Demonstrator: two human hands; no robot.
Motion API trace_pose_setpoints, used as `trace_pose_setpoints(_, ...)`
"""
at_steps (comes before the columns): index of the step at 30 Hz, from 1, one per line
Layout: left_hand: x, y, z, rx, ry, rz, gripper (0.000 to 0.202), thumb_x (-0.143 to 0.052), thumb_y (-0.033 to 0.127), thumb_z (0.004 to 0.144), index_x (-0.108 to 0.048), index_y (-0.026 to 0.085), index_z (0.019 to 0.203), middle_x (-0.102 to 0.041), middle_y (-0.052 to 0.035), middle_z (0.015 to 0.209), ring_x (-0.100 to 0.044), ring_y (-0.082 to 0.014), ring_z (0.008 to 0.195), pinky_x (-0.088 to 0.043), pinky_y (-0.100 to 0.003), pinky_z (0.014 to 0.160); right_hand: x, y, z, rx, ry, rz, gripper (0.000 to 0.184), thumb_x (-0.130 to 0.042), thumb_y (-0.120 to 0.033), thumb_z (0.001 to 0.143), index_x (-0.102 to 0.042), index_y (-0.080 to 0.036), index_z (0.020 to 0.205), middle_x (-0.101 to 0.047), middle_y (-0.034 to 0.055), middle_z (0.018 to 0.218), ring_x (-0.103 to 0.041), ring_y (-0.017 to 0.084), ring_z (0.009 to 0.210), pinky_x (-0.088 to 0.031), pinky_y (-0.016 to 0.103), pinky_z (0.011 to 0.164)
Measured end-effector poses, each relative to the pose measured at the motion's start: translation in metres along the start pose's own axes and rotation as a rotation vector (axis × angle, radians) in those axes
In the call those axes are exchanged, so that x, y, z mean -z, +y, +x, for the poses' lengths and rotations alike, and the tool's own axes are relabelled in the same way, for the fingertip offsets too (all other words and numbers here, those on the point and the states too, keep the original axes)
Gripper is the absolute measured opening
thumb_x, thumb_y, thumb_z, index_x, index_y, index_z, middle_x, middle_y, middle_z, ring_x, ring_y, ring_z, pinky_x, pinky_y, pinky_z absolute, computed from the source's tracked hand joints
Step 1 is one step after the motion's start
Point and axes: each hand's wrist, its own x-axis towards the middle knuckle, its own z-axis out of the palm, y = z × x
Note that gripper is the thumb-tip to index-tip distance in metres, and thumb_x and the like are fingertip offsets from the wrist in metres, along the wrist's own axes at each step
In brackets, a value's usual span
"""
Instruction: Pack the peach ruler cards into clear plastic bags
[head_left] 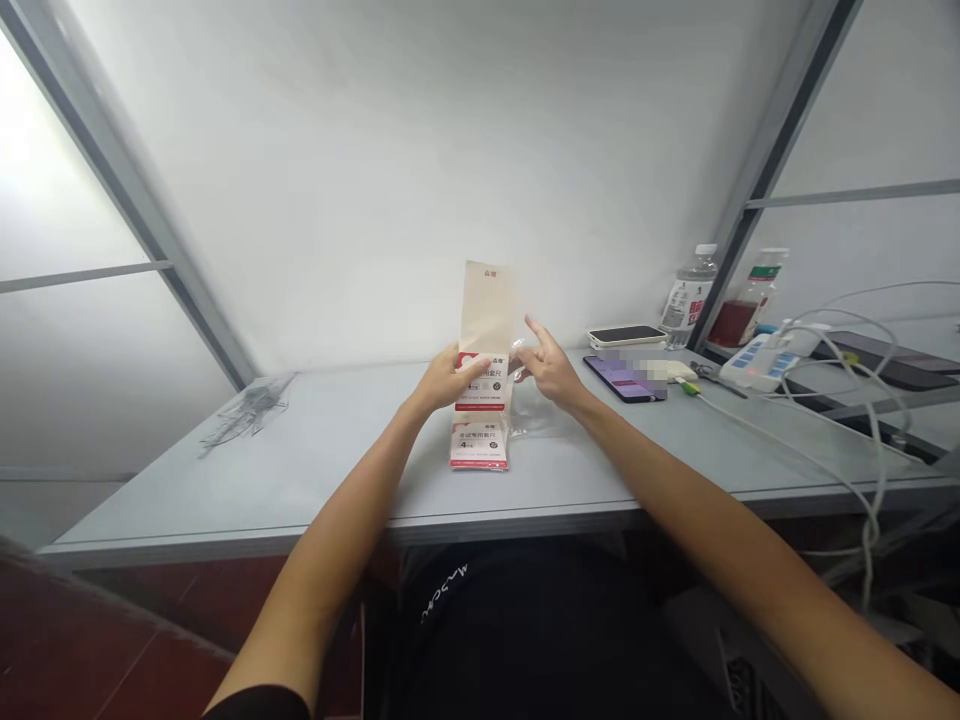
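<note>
"What posture do you see from your station?"

"I see the left forearm (349, 480) extended from near left, and the right forearm (675, 470) from near right; both point inward, to the far middle."

"And further along?"

"The left hand (442, 380) is closed in a grip, its thumb (474, 367) laid toward right. The right hand (553, 370) is near it: one finger (539, 333) stretches to far left, others are bent; their contact I cannot judge."

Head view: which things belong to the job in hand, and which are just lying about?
In the job, apparently:
- red-and-white packet, held by the left hand
- pale card above it
- clear plastic at the right hand
- lower packet

Likely just lying about:
- two phones
- water bottle
- red-liquid bottle
- power strip
- white cables
</note>
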Motion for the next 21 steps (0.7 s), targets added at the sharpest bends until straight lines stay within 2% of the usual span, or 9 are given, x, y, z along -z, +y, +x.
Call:
trace_pose_setpoints(1, 0.0004, -0.0001, 0.0005, 0.014, 0.006, -0.021, 0.033, -0.057, 0.044, 0.074, -0.061, 0.017, 0.092, -0.063, -0.0055, 0.09, -0.06, -0.0184, 0.082, -0.046, -0.026, 0.067, 0.0007, -0.0008, 0.0001, 0.0, 0.013, 0.008, 0.077, -0.053, -0.044, 0.077, -0.016, -0.019, 0.141, -0.067, 0.0009, 0.076, -0.063, 0.017, 0.07, -0.049, 0.03, 0.061)
trace_pose_setpoints(3, 0.0011, -0.0008, 0.0014, 0.037, 0.021, -0.057, 0.034, -0.059, 0.044, 0.072, -0.061, 0.017, 0.092, -0.064, -0.0055, 0.09, -0.06, -0.0181, 0.082, -0.046, -0.026, 0.067, 0.0024, -0.0014, 0.0009, 0.006, 0.014, 0.022, 0.065, -0.052, -0.044, 0.078, -0.032, -0.018, 0.134, -0.068, 0.0029, 0.078, -0.063, 0.018, 0.075, -0.049, 0.031, 0.066)
trace_pose_setpoints(6, 0.0018, -0.0032, 0.0024, 0.083, 0.031, -0.092, 0.033, -0.059, 0.047, 0.071, -0.062, 0.016, 0.081, -0.064, -0.0041, 0.077, -0.06, -0.0166, 0.071, -0.045, -0.025, 0.06, 0.005, -0.0008, 0.0027, 0.018, -0.006, 0.051, 0.041, -0.053, -0.044, 0.078, -0.054, -0.017, 0.109, -0.069, 0.0053, 0.079, -0.063, 0.018, 0.077, -0.047, 0.032, 0.07)
trace_pose_setpoints(9, 0.0029, -0.0061, 0.0032, 0.118, 0.088, -0.161, 0.038, -0.056, 0.051, 0.072, -0.059, 0.014, 0.066, -0.059, -0.0024, 0.062, -0.055, -0.0139, 0.057, -0.042, -0.024, 0.051, 0.0062, 0.0001, 0.0038, 0.009, 0.029, 0.092, 0.03, -0.054, -0.042, 0.077, -0.057, -0.017, 0.093, -0.07, 0.0055, 0.076, -0.064, 0.017, 0.071, -0.046, 0.031, 0.07)
trace_pose_setpoints(11, 0.0034, -0.0072, 0.0034, 0.127, 0.123, -0.212, 0.039, -0.056, 0.052, 0.072, -0.057, 0.014, 0.064, -0.058, -0.0019, 0.06, -0.054, -0.0127, 0.055, -0.041, -0.023, 0.049, 0.0058, 0.0004, 0.0038, -0.018, 0.069, 0.089, 0.027, -0.057, -0.04, 0.075, -0.057, -0.017, 0.089, -0.069, 0.0055, 0.074, -0.064, 0.016, 0.069, -0.045, 0.031, 0.071)
trace_pose_setpoints(15, 0.0029, -0.0056, 0.0021, 0.128, 0.076, -0.215, 0.039, -0.058, 0.051, 0.07, -0.054, 0.014, 0.061, -0.056, -0.0008, 0.058, -0.052, -0.0106, 0.052, -0.04, -0.022, 0.048, 0.0039, 0.0014, 0.0027, -0.099, 0.117, 0.054, 0.036, -0.07, -0.038, 0.062, -0.054, -0.017, 0.086, -0.068, 0.0041, 0.072, -0.064, 0.017, 0.066, -0.045, 0.03, 0.068)
trace_pose_setpoints(21, 0.002, -0.001, 0.0001, 0.119, -0.017, -0.203, 0.04, -0.057, 0.052, 0.071, -0.055, 0.013, 0.061, -0.057, -0.0017, 0.06, -0.053, -0.0108, 0.053, -0.041, -0.022, 0.049, 0.0035, 0.0047, 0.0009, -0.149, 0.14, 0.087, 0.065, -0.079, -0.035, 0.049, -0.046, -0.019, 0.102, -0.063, -0.0028, 0.065, -0.062, 0.016, 0.06, -0.047, 0.031, 0.064)
